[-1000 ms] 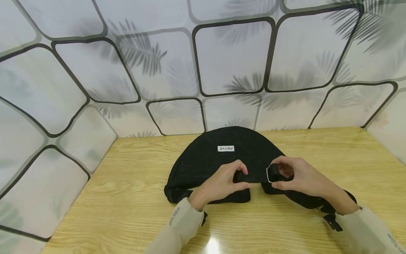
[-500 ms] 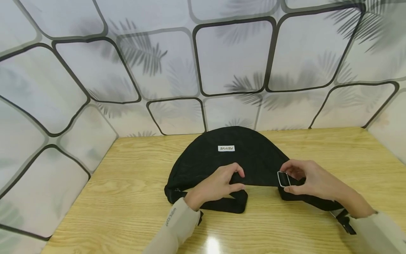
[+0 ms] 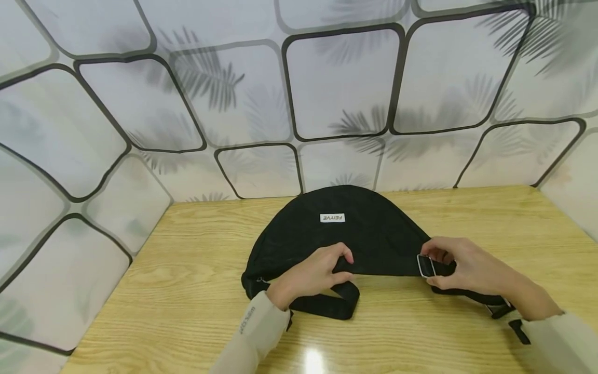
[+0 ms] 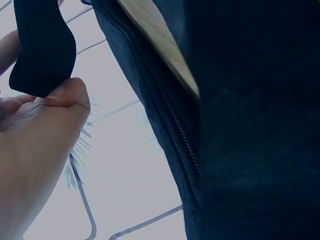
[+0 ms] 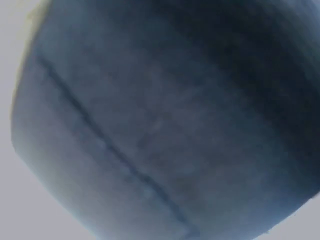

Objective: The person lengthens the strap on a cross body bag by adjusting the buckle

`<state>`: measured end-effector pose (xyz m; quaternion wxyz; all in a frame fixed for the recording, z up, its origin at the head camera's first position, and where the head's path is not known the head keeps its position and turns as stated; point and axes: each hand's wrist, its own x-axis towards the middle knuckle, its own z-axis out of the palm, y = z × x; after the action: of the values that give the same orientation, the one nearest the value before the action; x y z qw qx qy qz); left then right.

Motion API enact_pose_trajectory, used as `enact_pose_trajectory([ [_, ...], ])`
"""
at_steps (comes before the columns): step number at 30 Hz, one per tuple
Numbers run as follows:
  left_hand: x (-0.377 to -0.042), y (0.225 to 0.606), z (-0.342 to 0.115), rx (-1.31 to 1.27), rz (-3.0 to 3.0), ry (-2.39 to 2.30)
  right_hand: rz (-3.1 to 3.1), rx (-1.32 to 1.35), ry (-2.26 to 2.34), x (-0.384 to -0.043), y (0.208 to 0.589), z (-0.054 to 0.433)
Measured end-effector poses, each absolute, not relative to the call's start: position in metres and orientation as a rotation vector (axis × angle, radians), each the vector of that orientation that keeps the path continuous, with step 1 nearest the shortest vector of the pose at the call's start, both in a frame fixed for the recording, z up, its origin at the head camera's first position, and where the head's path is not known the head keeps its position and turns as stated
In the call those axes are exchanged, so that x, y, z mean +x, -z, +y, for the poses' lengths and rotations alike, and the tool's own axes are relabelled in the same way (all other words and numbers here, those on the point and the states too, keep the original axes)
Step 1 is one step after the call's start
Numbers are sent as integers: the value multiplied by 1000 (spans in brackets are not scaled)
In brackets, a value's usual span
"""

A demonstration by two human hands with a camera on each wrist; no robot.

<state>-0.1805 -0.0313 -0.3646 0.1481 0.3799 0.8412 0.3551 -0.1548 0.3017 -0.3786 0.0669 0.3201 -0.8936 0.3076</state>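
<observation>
A black half-round bag (image 3: 355, 234) with a white label (image 3: 332, 218) lies on the table, curved edge away from me. My left hand (image 3: 310, 275) is over its near edge, thumb and fingers curled round a black strap (image 4: 45, 50), as the left wrist view shows. A loop of strap (image 3: 334, 306) hangs below that hand. To the right, my right hand (image 3: 472, 265) pinches the strap beside a square metal ring (image 3: 425, 265). In the left wrist view a zip (image 4: 172, 112) runs along the bag. Blurred dark fabric (image 5: 150, 125) fills most of the right wrist view.
The wooden table (image 3: 187, 291) runs back to a patterned cloth wall (image 3: 345, 83), which also closes in the left side. A black strap end (image 3: 519, 331) lies near my right sleeve (image 3: 556, 337).
My right hand has moved right and slightly nearer with the metal ring, drawing the strap out. The left hand has shifted slightly left, and the strap loop below it has opened out.
</observation>
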Motion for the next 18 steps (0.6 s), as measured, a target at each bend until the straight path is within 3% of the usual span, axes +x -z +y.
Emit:
enact_pose_trajectory([
  [18, -182, 351, -24, 1326, 2624, -688, -2609, 995, -774, -161, 360, 342],
])
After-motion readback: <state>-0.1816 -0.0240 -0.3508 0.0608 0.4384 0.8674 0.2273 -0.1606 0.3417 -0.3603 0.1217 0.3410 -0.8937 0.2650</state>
